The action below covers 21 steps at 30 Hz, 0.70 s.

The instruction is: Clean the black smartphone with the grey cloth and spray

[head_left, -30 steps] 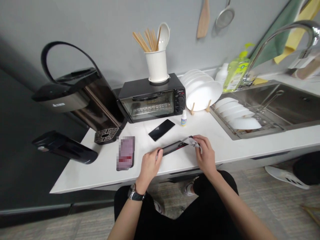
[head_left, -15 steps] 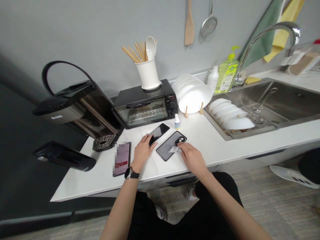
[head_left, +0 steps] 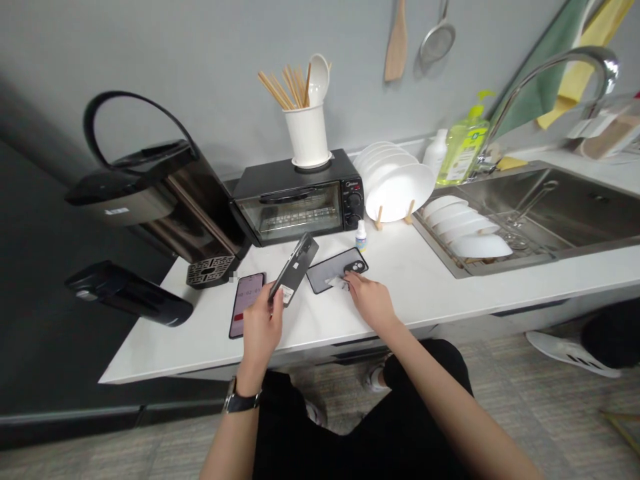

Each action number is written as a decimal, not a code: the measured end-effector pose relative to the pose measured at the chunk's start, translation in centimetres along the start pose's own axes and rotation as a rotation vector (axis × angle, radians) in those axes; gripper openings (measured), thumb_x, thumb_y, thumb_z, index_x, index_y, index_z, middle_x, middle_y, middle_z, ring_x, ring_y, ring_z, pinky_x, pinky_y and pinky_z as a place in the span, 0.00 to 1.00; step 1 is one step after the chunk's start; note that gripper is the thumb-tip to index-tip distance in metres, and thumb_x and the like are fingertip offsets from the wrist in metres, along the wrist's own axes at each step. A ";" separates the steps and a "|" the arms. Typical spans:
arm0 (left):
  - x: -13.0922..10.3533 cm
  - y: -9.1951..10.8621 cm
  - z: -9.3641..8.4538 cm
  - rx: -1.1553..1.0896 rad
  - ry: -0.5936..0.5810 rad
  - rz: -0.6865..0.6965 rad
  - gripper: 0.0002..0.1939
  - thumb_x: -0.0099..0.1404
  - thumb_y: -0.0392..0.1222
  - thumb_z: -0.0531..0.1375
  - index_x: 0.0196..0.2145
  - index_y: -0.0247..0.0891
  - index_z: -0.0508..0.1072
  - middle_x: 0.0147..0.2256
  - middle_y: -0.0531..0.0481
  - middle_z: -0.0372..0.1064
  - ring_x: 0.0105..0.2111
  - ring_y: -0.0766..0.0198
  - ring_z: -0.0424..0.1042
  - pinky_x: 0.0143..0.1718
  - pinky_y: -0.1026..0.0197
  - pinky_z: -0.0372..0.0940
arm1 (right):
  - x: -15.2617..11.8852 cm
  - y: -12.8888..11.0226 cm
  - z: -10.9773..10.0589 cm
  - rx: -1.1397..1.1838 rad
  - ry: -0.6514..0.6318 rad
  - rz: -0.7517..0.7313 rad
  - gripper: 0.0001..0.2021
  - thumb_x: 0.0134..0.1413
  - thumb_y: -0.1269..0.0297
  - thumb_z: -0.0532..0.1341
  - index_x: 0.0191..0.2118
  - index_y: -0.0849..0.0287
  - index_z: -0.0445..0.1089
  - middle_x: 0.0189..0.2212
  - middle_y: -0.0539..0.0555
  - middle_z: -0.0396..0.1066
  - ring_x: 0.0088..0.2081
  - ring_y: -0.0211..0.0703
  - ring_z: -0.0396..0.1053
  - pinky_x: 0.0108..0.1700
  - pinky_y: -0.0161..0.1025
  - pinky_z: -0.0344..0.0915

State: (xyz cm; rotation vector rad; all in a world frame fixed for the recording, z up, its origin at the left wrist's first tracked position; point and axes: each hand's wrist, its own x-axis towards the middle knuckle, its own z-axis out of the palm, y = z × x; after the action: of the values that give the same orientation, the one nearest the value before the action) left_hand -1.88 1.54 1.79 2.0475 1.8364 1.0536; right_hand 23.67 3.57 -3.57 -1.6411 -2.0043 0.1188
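My left hand (head_left: 263, 330) grips a dark phone (head_left: 296, 270) by its lower end, holding it tilted above the counter. Its back faces me, with a camera block at the top and a pale sticker near the bottom. Pinched in the fingers of my right hand (head_left: 371, 303) is a small whitish wipe (head_left: 337, 283). That hand rests by a grey phone case (head_left: 324, 269) with a black rim and camera surround, lying flat. Just behind the case stands a small white bottle (head_left: 361, 239). Left of my left hand, another phone (head_left: 249, 291) lies face up with its screen lit.
Behind are a black toaster oven (head_left: 300, 208) bearing a white utensil holder (head_left: 306, 137), and a rack of white plates (head_left: 397, 190). A dark drink machine (head_left: 165, 207) and a black flask (head_left: 130, 293) stand left. The sink (head_left: 565, 257) with bowls lies right.
My left hand has lifted the phone off the counter and turned it so its back shows. The case under my right hand has shifted slightly, and the wipe stays in those fingers.
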 end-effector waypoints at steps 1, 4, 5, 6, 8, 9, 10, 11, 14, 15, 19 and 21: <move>-0.9 0.0 -0.4 -0.070 0.001 -0.025 0.18 0.76 0.52 0.52 0.51 0.38 0.73 0.33 0.48 0.79 0.31 0.57 0.81 0.31 0.63 0.69 | 1.0 -0.3 0.2 0.011 0.010 -0.008 0.15 0.68 0.73 0.54 0.53 0.56 0.75 0.59 0.60 0.75 0.50 0.51 0.80 0.49 0.44 0.76; -3.1 0.1 -1.0 -0.268 -0.068 -0.096 0.19 0.74 0.55 0.54 0.48 0.39 0.74 0.33 0.50 0.77 0.31 0.60 0.79 0.32 0.63 0.72 | 3.2 -0.8 0.1 0.181 0.164 0.007 0.17 0.69 0.72 0.52 0.56 0.56 0.73 0.62 0.58 0.73 0.54 0.49 0.77 0.55 0.45 0.73; -3.5 0.0 -0.9 -0.341 -0.113 -0.121 0.19 0.74 0.56 0.55 0.47 0.39 0.74 0.33 0.51 0.76 0.31 0.61 0.77 0.33 0.63 0.72 | 3.3 -0.9 -0.1 0.284 0.244 0.044 0.18 0.69 0.70 0.52 0.57 0.56 0.72 0.59 0.58 0.75 0.52 0.49 0.78 0.54 0.45 0.73; -3.7 0.0 -0.7 -0.416 -0.171 -0.146 0.19 0.74 0.56 0.55 0.46 0.39 0.74 0.33 0.51 0.76 0.31 0.61 0.76 0.34 0.62 0.73 | 3.1 -0.9 -0.4 0.394 0.312 0.088 0.18 0.70 0.67 0.52 0.58 0.57 0.71 0.55 0.58 0.78 0.48 0.48 0.79 0.51 0.44 0.74; -3.8 0.0 0.1 -0.550 -0.309 -0.181 0.19 0.74 0.57 0.55 0.45 0.38 0.74 0.33 0.51 0.74 0.31 0.63 0.74 0.35 0.62 0.73 | 2.0 -0.6 -0.9 0.582 0.339 0.143 0.18 0.71 0.60 0.52 0.57 0.59 0.72 0.45 0.57 0.81 0.40 0.47 0.78 0.45 0.41 0.74; -3.6 0.0 0.7 -0.600 -0.376 -0.193 0.20 0.73 0.57 0.55 0.44 0.37 0.73 0.32 0.52 0.73 0.31 0.63 0.74 0.35 0.62 0.72 | 1.2 -0.3 -1.1 0.647 0.303 0.143 0.18 0.71 0.57 0.53 0.55 0.60 0.73 0.43 0.56 0.81 0.40 0.46 0.78 0.44 0.40 0.74; -3.3 0.0 1.4 -0.634 -0.438 -0.201 0.20 0.73 0.57 0.55 0.44 0.36 0.73 0.31 0.52 0.73 0.31 0.63 0.73 0.35 0.62 0.72 | 0.4 0.1 -1.3 0.691 0.258 0.132 0.18 0.70 0.55 0.54 0.53 0.60 0.74 0.44 0.56 0.81 0.41 0.46 0.77 0.44 0.40 0.73; -2.9 0.1 2.1 -0.646 -0.483 -0.204 0.20 0.73 0.57 0.55 0.44 0.36 0.73 0.31 0.52 0.72 0.30 0.64 0.73 0.34 0.62 0.72 | -0.4 0.5 -1.5 0.710 0.222 0.126 0.18 0.69 0.54 0.55 0.53 0.59 0.75 0.45 0.57 0.80 0.43 0.47 0.77 0.45 0.40 0.73; -1.9 0.9 4.1 -0.512 -0.513 -0.152 0.20 0.74 0.54 0.53 0.51 0.37 0.73 0.33 0.51 0.74 0.32 0.61 0.74 0.37 0.60 0.72 | -2.3 1.8 -1.8 0.627 0.219 0.191 0.17 0.68 0.55 0.56 0.51 0.59 0.76 0.46 0.58 0.81 0.43 0.49 0.78 0.46 0.42 0.72; -1.7 1.3 4.6 -0.424 -0.493 -0.099 0.19 0.74 0.52 0.53 0.53 0.38 0.72 0.36 0.49 0.76 0.36 0.59 0.76 0.41 0.57 0.72 | -2.7 2.2 -1.8 0.571 0.227 0.220 0.17 0.68 0.56 0.56 0.50 0.59 0.76 0.44 0.58 0.81 0.42 0.49 0.78 0.46 0.42 0.72; -1.9 2.5 4.9 -0.165 -0.479 0.191 0.30 0.67 0.50 0.65 0.63 0.42 0.66 0.58 0.42 0.70 0.58 0.49 0.70 0.61 0.46 0.65 | -3.4 3.0 -2.2 0.365 0.195 0.253 0.15 0.67 0.62 0.55 0.50 0.57 0.77 0.40 0.56 0.82 0.37 0.50 0.79 0.43 0.43 0.71; -2.4 2.7 4.7 -0.112 -0.497 0.263 0.39 0.63 0.50 0.70 0.66 0.42 0.61 0.60 0.40 0.66 0.61 0.46 0.65 0.63 0.43 0.63 | -3.5 2.9 -2.5 0.259 0.178 0.233 0.15 0.67 0.64 0.54 0.51 0.56 0.76 0.39 0.56 0.82 0.37 0.51 0.79 0.42 0.43 0.71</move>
State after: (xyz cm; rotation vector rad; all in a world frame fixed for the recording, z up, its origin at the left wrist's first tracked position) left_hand 3.19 0.24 -0.98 2.2632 1.2650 0.6000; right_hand 27.71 0.35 -3.84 -1.6474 -1.5898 0.2942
